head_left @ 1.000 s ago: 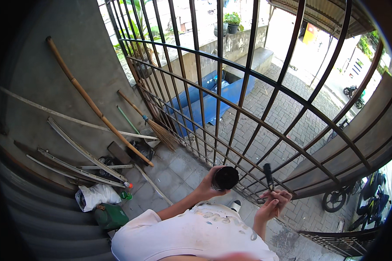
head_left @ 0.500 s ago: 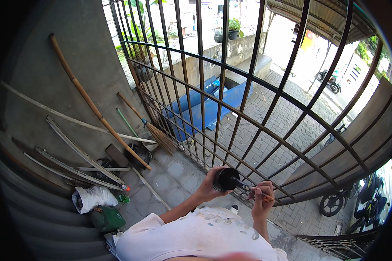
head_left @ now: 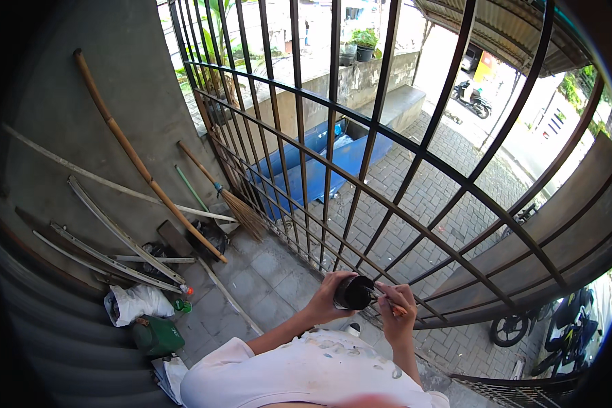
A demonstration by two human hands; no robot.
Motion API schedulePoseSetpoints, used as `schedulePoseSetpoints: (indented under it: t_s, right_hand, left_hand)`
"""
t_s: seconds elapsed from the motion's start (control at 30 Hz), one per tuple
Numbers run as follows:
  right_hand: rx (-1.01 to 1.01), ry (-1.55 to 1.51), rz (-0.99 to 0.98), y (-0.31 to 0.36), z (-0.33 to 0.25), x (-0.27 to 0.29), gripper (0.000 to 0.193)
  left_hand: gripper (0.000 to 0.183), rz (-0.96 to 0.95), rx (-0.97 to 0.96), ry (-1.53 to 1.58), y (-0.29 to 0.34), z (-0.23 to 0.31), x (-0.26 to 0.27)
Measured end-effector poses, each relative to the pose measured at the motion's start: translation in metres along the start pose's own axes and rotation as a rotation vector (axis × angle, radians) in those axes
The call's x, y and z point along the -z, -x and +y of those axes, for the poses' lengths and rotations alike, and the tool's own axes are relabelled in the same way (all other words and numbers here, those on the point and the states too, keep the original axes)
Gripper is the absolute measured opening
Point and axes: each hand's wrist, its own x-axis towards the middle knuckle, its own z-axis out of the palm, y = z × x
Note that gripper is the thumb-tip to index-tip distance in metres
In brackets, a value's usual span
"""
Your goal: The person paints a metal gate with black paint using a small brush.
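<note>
My left hand [head_left: 325,299] is wrapped round a small black can [head_left: 347,294] with a dark inside, its mouth tilted toward me. In my right hand [head_left: 400,314] a thin brush [head_left: 381,294] with an orange handle end is pinched between the fingers. The brush's front end lies at the can's right rim; whether it dips inside is hard to tell. Both hands are held in front of my chest, close to the lower bars of a dark metal gate [head_left: 370,192]. Neither hand appears to touch the bars.
Against the grey wall at left lean a bamboo pole [head_left: 124,141], a straw broom [head_left: 241,211] and several metal strips [head_left: 122,231]. A green jerrycan [head_left: 158,335] and a white sack [head_left: 141,302] lie below them. Beyond the gate stands a blue bin [head_left: 302,178]. A parked motorbike [head_left: 510,330] is at right.
My right hand with the brush has come closer to the can. The view has shifted slightly. A motorbike on the far street has moved up and left.
</note>
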Motion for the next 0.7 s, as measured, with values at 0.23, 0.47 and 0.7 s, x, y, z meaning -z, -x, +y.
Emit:
schedulePoseSetpoints:
  t_s: [0.23, 0.47, 0.7]
  right_hand:
    - [-0.024, -0.014, -0.062, -0.008, 0.018, 0.047, 0.027]
    - [0.083, -0.01, -0.253, -0.041, 0.02, 0.098, 0.016]
    - [0.196, -0.058, -0.463, -0.072, -0.014, 0.133, 0.025]
  left_hand:
    - [0.088, -0.015, 0.047, 0.121, -0.029, 0.001, -0.044]
    - [0.092, -0.035, -0.01, 0.076, -0.062, 0.01, -0.072]
    - [0.097, 0.048, -0.014, 0.168, -0.077, 0.02, -0.086]
